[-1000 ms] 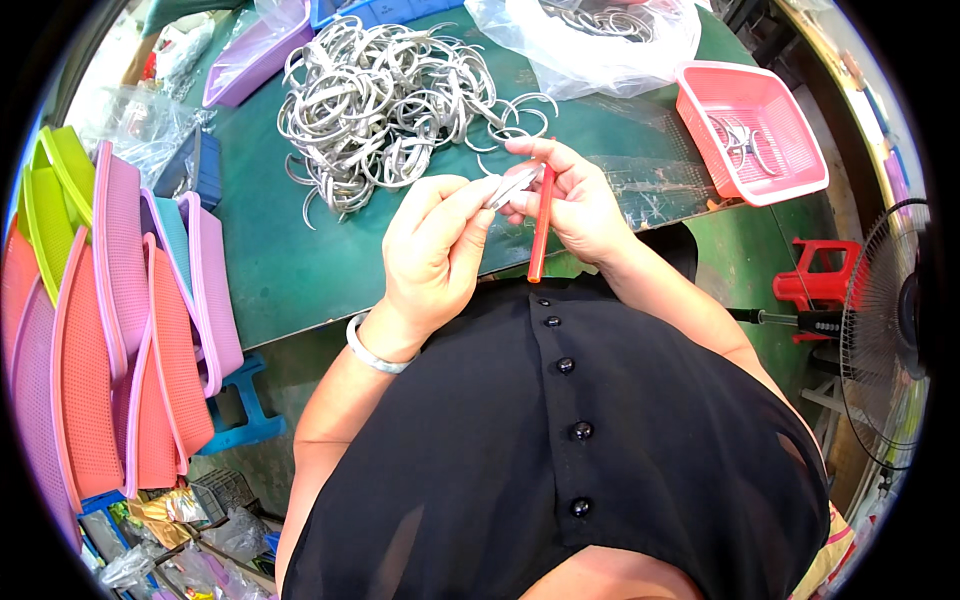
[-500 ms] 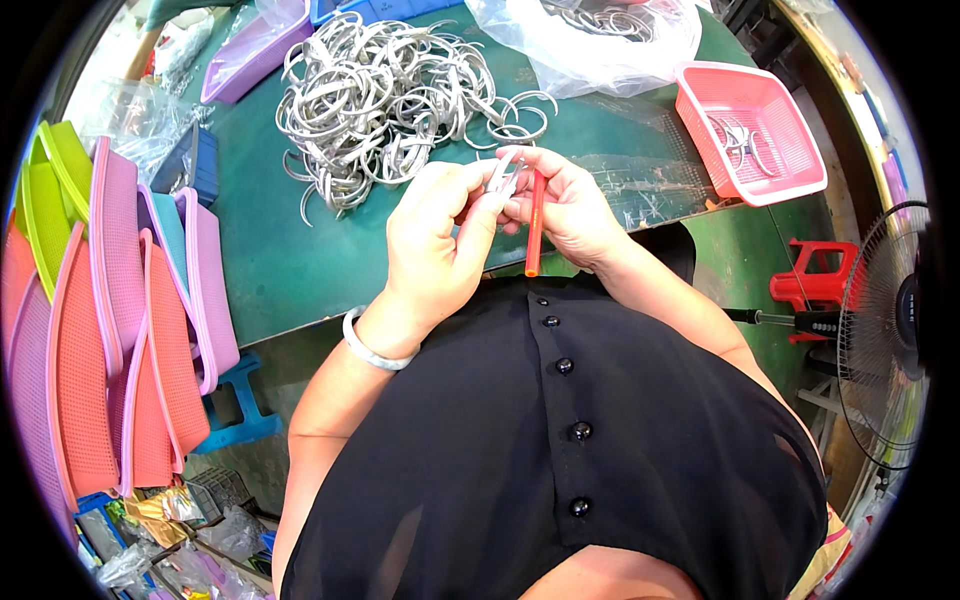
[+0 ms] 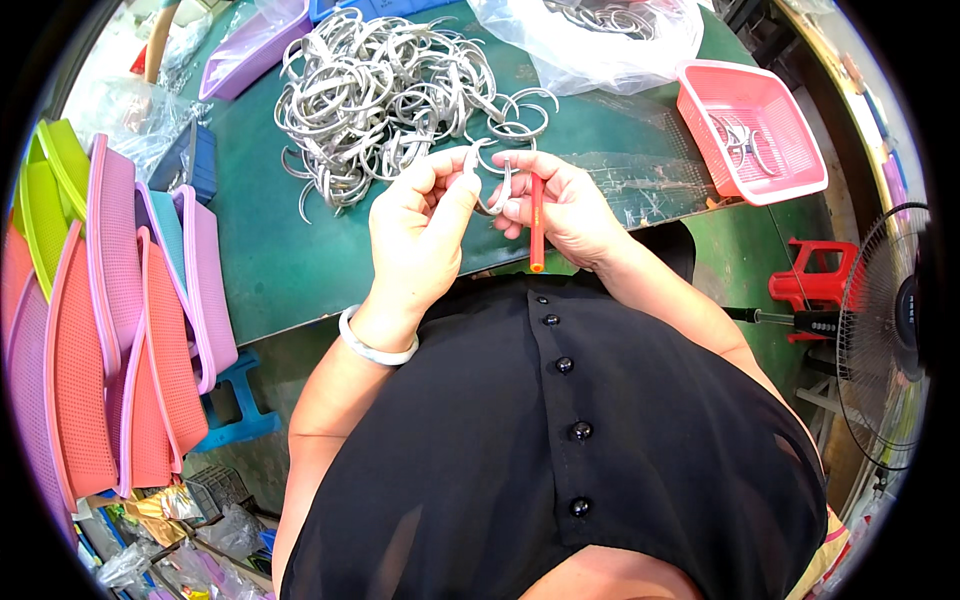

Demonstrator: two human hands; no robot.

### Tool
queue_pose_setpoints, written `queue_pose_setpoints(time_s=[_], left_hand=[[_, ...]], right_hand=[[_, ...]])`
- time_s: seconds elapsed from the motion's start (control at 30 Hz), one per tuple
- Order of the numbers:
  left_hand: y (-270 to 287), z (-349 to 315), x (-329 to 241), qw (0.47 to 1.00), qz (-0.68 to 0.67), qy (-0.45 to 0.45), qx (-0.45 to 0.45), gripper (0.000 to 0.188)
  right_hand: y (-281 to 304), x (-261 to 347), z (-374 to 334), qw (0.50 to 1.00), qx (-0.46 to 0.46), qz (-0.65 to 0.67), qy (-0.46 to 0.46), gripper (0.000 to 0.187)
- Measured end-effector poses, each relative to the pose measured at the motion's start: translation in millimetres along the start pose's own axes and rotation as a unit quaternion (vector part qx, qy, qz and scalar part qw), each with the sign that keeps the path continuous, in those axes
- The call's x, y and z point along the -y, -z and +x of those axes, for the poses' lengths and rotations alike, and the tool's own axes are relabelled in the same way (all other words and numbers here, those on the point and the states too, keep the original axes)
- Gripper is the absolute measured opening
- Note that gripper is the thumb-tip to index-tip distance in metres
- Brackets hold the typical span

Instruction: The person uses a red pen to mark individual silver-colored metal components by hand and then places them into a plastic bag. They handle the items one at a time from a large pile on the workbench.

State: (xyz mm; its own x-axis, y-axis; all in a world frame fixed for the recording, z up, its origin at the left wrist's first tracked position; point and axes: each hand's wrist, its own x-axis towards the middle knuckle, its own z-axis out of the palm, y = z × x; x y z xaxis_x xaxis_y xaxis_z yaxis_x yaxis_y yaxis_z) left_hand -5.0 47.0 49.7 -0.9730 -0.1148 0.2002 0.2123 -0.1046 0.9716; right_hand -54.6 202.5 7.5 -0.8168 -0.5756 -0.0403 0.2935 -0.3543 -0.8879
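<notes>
Between my two hands is a silver open cuff bangle (image 3: pixel 492 207), held up near the table's front edge. My left hand (image 3: pixel 428 225) pinches one side of it between thumb and fingers. The other side is gripped by the fingertips of my right hand (image 3: pixel 568 208), which also holds a red marker-like stick (image 3: pixel 537 225) upright against the palm. Just beyond my hands lies a large tangled heap of silver bangles (image 3: pixel 385 100) on the green table (image 3: pixel 270 270). A few loose bangles (image 3: pixel 520 118) rest at the heap's right side.
A pink basket (image 3: pixel 700 130) with a few bangles sits at the right table edge. A clear plastic bag (image 3: pixel 560 60) holds more bangles at the back. Stacked coloured baskets (image 3: pixel 110 300) stand at left. A fan (image 3: pixel 885 330) and red stool (image 3: pixel 815 272) are at right.
My left hand has shifted slightly left and turned. The bangle has rotated, so its curved opening now shows between my hands. My right hand and the red stick have barely moved.
</notes>
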Motion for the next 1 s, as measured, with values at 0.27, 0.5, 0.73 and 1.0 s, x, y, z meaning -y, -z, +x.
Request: queue_pose_setpoints(time_s=[0.27, 0.5, 0.73, 1.0], left_hand=[[0.6, -0.4, -3.3, 0.99, 0.102, -0.093, 0.034, 0.02], [-0.9, -3.6, -7.4, 0.902, 0.302, -0.289, 0.109, 0.028], [-0.6, -8.4, -6.3, 0.853, 0.352, -0.357, 0.146, 0.032], [1.2, -9.0, -2.3, 0.891, 0.322, -0.295, 0.123, 0.029]], right_hand=[[2.8, -0.3, 0.4, 1.0, 0.019, 0.005, 0.006, 0.034], [7.5, -3.3, 2.7, 0.998, 0.007, 0.034, 0.043, 0.028], [7.5, -1.7, 1.6, 0.997, 0.027, 0.048, 0.052, 0.024], [13.7, -6.6, 4.0, 0.999, 0.002, 0.01, 0.046, 0.024]])
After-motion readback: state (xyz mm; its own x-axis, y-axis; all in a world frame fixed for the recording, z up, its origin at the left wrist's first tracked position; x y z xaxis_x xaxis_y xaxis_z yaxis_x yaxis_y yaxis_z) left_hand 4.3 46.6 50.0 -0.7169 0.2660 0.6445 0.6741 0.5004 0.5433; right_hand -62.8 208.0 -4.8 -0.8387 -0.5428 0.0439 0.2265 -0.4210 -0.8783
